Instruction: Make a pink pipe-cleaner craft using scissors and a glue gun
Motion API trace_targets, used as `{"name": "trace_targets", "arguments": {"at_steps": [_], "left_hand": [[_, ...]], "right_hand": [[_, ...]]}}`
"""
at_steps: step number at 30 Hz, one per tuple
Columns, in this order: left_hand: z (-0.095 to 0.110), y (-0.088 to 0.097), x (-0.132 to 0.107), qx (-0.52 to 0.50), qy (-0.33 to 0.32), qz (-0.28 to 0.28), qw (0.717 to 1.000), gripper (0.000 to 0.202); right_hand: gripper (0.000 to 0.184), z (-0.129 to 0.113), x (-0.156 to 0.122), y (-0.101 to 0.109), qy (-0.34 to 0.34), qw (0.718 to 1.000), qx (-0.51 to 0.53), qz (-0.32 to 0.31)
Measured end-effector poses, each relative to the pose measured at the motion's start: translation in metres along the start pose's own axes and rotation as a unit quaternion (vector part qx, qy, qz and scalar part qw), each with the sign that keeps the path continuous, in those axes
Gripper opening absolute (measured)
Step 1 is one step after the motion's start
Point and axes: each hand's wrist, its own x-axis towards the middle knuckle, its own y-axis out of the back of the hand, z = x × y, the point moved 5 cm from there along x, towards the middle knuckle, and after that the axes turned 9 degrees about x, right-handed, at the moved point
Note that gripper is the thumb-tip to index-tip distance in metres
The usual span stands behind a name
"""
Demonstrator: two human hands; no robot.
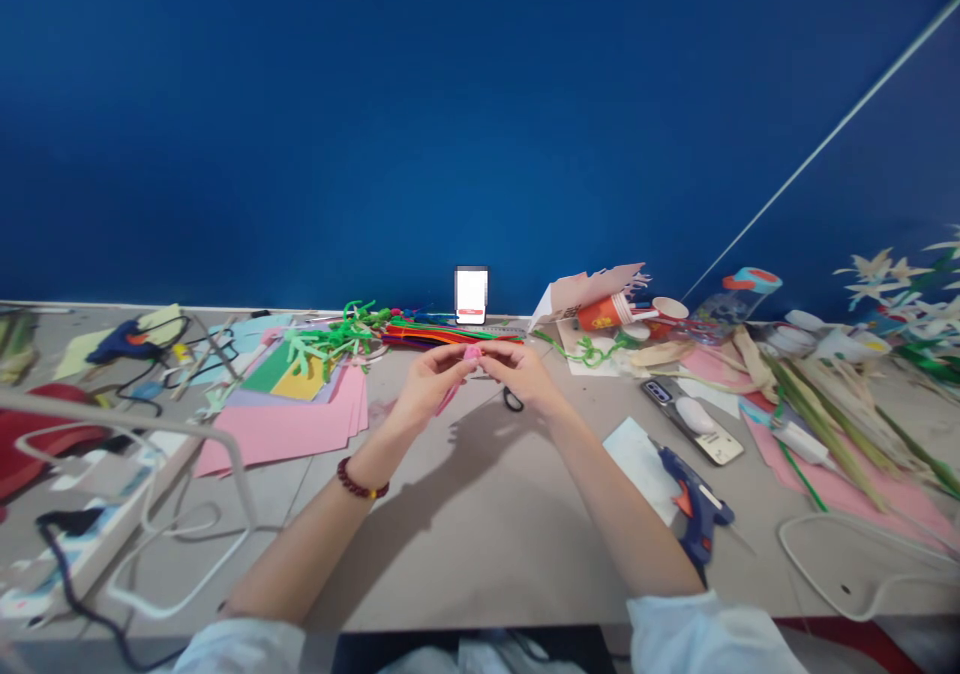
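Both my hands meet above the middle of the grey table (pixel 480 514). My left hand (pixel 431 379), with a dark red bead bracelet on the wrist, and my right hand (pixel 521 372) pinch a small pink craft piece (pixel 472 353) between their fingertips. A pink strand hangs down from it under my left hand. Black scissors (pixel 513 400) lie on the table just below my right hand. Behind the hands lie a row of coloured pipe cleaners (pixel 442 333) and green twisted pipe cleaners (pixel 337 336).
A stack of coloured paper (pixel 296 409) lies left of centre. A blue glue gun (pixel 694 499) and a phone (pixel 694 419) sit right, another glue gun (pixel 120 339) far left. A small white screen (pixel 471 295) stands against the blue wall. Paper cups (pixel 611 311), straw stalks and cables crowd the sides.
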Motion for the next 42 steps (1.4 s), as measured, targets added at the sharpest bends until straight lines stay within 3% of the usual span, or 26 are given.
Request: {"name": "trace_targets", "arguments": {"at_steps": [11,18,22,27,37,42], "left_hand": [[-0.004,-0.003,-0.007,-0.089,-0.008,0.054,0.995,0.034],[0.002,-0.005,-0.006,-0.080,0.000,0.016,0.997,0.026],[0.000,-0.003,-0.002,-0.087,0.033,-0.004,0.996,0.027],[-0.005,0.000,0.002,-0.095,0.060,-0.064,0.992,0.025],[0.006,-0.001,-0.006,0.028,0.011,-0.150,0.988,0.024],[0.018,-0.004,-0.010,0.112,-0.041,-0.149,0.982,0.021]], "right_hand": [[0.026,0.007,0.000,0.000,0.000,0.999,0.031,0.008],[0.021,0.001,0.001,0.005,0.018,0.999,0.022,0.033],[0.019,-0.006,-0.001,0.003,0.037,0.999,0.018,-0.010],[0.014,-0.019,-0.003,0.006,0.073,0.993,-0.081,-0.036],[0.025,-0.009,-0.002,0.015,-0.026,0.998,-0.047,-0.031],[0.021,-0.009,-0.003,0.015,-0.066,0.996,-0.049,-0.027]]}}
